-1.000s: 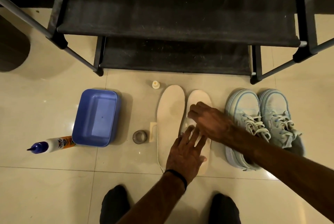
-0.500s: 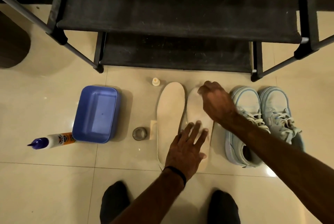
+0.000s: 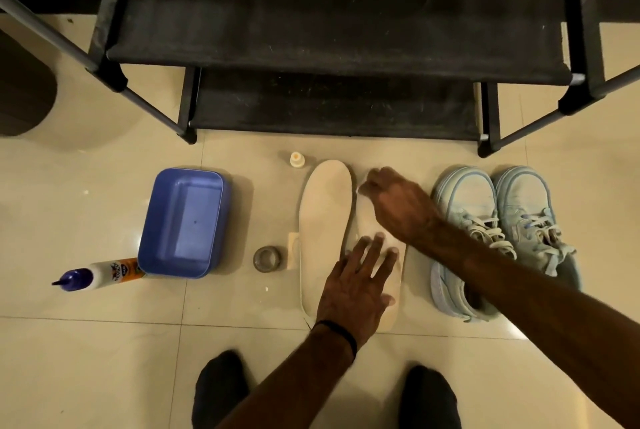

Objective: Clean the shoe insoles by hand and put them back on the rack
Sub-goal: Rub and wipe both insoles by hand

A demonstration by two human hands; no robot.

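Observation:
Two pale insoles lie side by side on the tiled floor in front of the black shoe rack [image 3: 332,58]. The left insole [image 3: 323,221] lies bare. My left hand [image 3: 356,286] presses flat, fingers spread, on the heel half of the right insole [image 3: 396,311]. My right hand [image 3: 394,200] reaches across from the right, its fingers bent down over that insole's toe end. Whether it holds anything is hidden under the hand.
A pair of light blue sneakers [image 3: 485,210] stands right of the insoles. To the left are a blue tub [image 3: 183,221], a glue bottle [image 3: 100,274], a tape roll [image 3: 267,258] and a small bottle [image 3: 296,159]. My black-socked feet [image 3: 221,390] stand at the bottom.
My right hand slid from the middle of the right insole up to its toe end, then a little to the left. My left hand stayed pressed on the heel half.

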